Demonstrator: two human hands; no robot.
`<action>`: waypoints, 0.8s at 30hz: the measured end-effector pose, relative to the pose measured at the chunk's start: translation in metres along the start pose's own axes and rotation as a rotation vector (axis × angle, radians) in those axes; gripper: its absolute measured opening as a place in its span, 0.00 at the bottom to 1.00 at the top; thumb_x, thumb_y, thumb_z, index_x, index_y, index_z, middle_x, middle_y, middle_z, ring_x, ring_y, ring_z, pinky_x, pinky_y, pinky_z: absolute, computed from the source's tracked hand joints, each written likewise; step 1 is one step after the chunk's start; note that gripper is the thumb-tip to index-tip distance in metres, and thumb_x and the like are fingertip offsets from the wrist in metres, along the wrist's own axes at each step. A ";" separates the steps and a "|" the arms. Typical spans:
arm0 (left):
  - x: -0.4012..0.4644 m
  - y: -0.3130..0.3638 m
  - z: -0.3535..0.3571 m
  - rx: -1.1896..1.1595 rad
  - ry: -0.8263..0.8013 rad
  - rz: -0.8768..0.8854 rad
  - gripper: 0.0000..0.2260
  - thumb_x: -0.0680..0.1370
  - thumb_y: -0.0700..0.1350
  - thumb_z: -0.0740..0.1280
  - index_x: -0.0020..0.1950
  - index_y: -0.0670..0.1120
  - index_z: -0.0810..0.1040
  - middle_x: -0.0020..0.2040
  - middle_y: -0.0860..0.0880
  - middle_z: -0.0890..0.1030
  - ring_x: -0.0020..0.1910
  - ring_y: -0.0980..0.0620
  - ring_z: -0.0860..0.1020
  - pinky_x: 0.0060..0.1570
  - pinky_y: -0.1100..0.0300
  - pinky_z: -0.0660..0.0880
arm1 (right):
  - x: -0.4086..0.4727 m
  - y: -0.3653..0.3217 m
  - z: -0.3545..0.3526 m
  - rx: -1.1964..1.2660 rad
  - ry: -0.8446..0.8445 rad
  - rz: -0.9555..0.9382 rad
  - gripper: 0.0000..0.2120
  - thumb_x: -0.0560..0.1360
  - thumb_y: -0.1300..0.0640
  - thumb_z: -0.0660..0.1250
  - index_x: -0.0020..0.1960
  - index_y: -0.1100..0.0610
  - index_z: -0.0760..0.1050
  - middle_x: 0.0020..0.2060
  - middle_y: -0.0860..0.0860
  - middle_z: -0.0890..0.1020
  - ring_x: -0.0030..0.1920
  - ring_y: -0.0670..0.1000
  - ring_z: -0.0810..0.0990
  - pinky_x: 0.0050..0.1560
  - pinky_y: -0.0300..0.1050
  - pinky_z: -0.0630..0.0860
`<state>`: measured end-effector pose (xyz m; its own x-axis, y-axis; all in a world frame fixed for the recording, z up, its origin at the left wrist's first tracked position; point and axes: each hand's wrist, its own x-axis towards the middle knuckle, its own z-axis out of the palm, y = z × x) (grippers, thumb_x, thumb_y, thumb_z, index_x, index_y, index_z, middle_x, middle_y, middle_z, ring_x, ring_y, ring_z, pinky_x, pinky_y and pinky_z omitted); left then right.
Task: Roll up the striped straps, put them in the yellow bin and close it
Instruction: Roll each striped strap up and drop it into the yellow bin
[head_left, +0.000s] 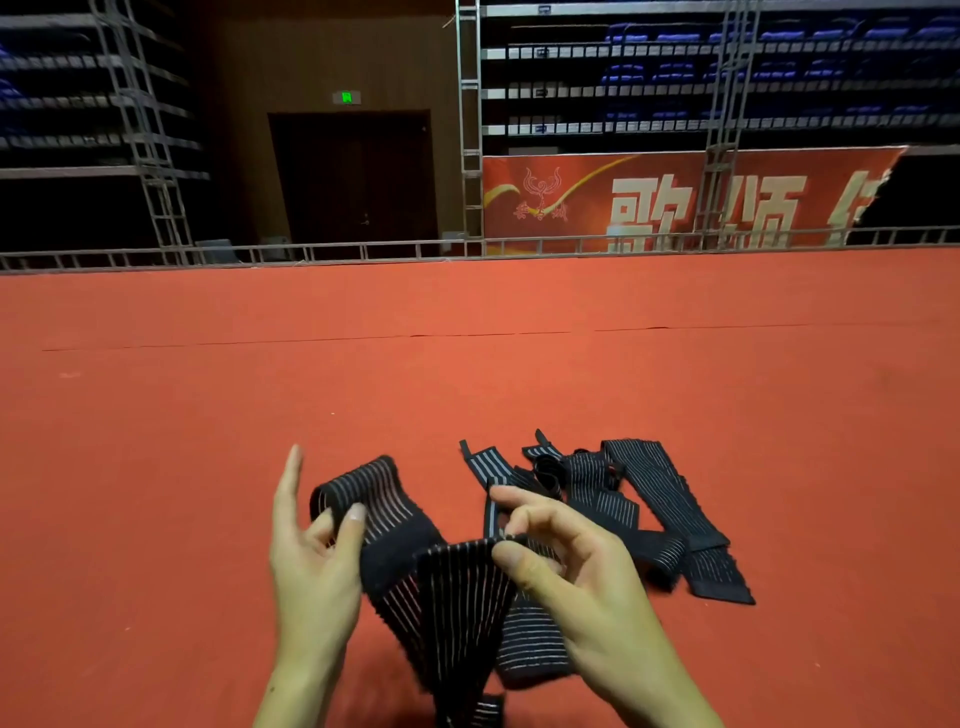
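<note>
Red carpet (467, 364); loose straps (623, 499) lie beyond both hands.

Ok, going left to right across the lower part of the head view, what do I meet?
left hand → striped strap held between both hands → right hand → pile of loose striped straps on the red floor

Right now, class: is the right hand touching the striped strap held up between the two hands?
Touching. The head view shows the right hand pinching the top edge of the striped strap between thumb and fingers, with no gap visible.
</note>
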<state>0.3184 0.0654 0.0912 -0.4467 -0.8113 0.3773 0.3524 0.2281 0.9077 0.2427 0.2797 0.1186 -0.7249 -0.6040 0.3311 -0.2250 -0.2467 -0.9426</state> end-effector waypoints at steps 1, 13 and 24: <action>-0.005 0.004 0.003 -0.025 -0.066 0.013 0.37 0.84 0.33 0.67 0.82 0.68 0.63 0.59 0.42 0.88 0.51 0.45 0.88 0.56 0.52 0.85 | 0.003 -0.001 0.001 0.014 -0.003 0.009 0.04 0.74 0.50 0.76 0.45 0.48 0.82 0.68 0.42 0.83 0.65 0.40 0.83 0.61 0.38 0.78; -0.039 0.013 0.009 -0.066 -0.618 0.003 0.44 0.82 0.37 0.67 0.84 0.71 0.46 0.37 0.45 0.83 0.32 0.49 0.78 0.34 0.58 0.76 | 0.038 0.004 0.019 0.296 0.107 0.205 0.14 0.74 0.53 0.78 0.55 0.59 0.82 0.42 0.58 0.86 0.42 0.54 0.84 0.42 0.45 0.81; -0.006 0.024 0.022 -0.099 -0.311 -0.216 0.29 0.80 0.55 0.75 0.79 0.57 0.69 0.49 0.42 0.90 0.44 0.50 0.88 0.43 0.58 0.82 | 0.026 0.017 0.019 -0.009 0.014 0.118 0.04 0.79 0.57 0.77 0.51 0.54 0.83 0.38 0.48 0.84 0.41 0.46 0.80 0.46 0.43 0.76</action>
<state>0.3115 0.0870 0.1147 -0.7421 -0.6293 0.2307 0.2937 0.0039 0.9559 0.2324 0.2452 0.1123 -0.7559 -0.6174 0.2176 -0.1435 -0.1680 -0.9753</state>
